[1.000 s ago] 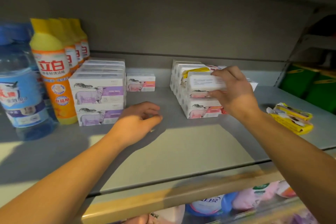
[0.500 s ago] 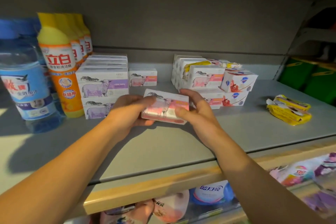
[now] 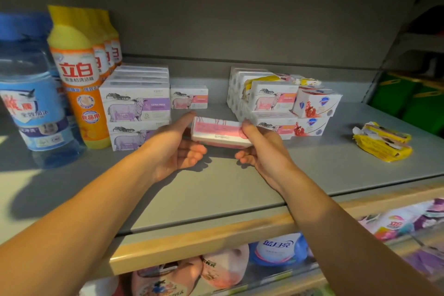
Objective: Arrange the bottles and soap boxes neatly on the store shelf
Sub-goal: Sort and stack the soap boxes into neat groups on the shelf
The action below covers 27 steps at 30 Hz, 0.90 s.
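A pink-and-white soap box (image 3: 219, 132) is held just above the grey shelf (image 3: 240, 187), between my left hand (image 3: 176, 144) at its left end and my right hand (image 3: 260, 151) at its right end. To the left stand stacked purple sheep soap boxes (image 3: 135, 108). One single pink soap box (image 3: 189, 96) stands behind. A messy pile of pink and red soap boxes (image 3: 283, 101) sits to the right. Orange detergent bottles with yellow caps (image 3: 79, 74) and a blue-capped clear bottle (image 3: 31, 94) line the far left.
Yellow wrapped packets (image 3: 383, 140) lie loose at the right of the shelf. Green packages (image 3: 408, 98) fill the neighbouring bay. A wooden front rail (image 3: 204, 240) edges the shelf, with bagged detergent (image 3: 276, 247) on the level below.
My right hand took a pink soap box from the right pile and brought it to the middle. My left hand came up to grip its other end, and the box has tipped flatter.
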Each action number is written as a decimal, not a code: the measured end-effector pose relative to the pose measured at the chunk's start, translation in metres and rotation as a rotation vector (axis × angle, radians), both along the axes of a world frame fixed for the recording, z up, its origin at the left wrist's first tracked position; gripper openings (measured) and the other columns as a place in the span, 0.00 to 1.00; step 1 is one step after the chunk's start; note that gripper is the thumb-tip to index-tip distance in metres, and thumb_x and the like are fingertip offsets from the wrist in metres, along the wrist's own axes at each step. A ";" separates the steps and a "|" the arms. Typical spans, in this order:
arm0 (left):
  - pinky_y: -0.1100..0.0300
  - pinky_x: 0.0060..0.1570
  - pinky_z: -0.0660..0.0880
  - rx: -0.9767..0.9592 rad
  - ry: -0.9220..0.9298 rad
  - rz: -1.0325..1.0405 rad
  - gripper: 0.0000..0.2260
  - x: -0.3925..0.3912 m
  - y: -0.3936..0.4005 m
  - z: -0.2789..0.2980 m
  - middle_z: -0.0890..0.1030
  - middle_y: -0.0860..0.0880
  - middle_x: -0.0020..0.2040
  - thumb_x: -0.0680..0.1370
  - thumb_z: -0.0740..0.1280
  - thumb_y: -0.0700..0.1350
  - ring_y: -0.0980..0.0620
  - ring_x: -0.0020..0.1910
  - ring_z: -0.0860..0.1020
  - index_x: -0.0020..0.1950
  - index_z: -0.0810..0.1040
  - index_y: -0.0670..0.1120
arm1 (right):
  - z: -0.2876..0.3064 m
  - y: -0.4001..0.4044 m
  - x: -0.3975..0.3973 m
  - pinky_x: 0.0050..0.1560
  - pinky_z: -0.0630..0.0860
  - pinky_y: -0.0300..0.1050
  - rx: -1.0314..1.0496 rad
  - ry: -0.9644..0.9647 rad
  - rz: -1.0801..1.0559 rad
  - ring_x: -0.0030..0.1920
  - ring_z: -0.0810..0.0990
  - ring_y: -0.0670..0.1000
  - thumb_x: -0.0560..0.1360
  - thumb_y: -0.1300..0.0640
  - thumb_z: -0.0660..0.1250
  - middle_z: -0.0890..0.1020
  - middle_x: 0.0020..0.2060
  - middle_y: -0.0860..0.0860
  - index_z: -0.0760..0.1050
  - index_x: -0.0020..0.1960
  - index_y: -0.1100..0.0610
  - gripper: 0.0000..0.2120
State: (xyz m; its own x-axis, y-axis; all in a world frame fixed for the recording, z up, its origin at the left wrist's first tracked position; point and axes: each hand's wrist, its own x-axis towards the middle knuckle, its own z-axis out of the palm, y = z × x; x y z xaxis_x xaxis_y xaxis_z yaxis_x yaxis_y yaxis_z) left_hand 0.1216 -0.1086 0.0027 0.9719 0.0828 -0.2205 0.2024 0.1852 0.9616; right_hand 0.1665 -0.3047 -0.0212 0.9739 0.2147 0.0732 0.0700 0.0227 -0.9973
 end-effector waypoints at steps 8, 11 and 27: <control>0.54 0.36 0.81 0.142 -0.263 0.036 0.17 -0.001 -0.004 -0.007 0.84 0.45 0.44 0.76 0.72 0.44 0.47 0.36 0.81 0.64 0.76 0.44 | -0.005 -0.002 -0.004 0.52 0.80 0.44 0.045 -0.153 0.018 0.57 0.81 0.50 0.73 0.65 0.71 0.80 0.59 0.49 0.71 0.67 0.48 0.26; 0.53 0.45 0.82 0.435 -0.500 0.098 0.17 -0.002 -0.004 -0.004 0.85 0.48 0.52 0.73 0.75 0.42 0.51 0.47 0.84 0.60 0.78 0.47 | -0.005 0.001 -0.010 0.54 0.77 0.35 -0.159 -0.346 -0.042 0.58 0.78 0.45 0.70 0.68 0.73 0.76 0.61 0.44 0.66 0.72 0.49 0.35; 0.56 0.51 0.80 0.787 -0.599 0.162 0.09 -0.012 0.003 -0.009 0.85 0.58 0.47 0.75 0.73 0.48 0.59 0.46 0.83 0.54 0.82 0.56 | -0.001 0.004 -0.017 0.55 0.68 0.24 -0.422 -0.603 -0.185 0.58 0.72 0.44 0.70 0.63 0.74 0.73 0.61 0.49 0.73 0.68 0.51 0.28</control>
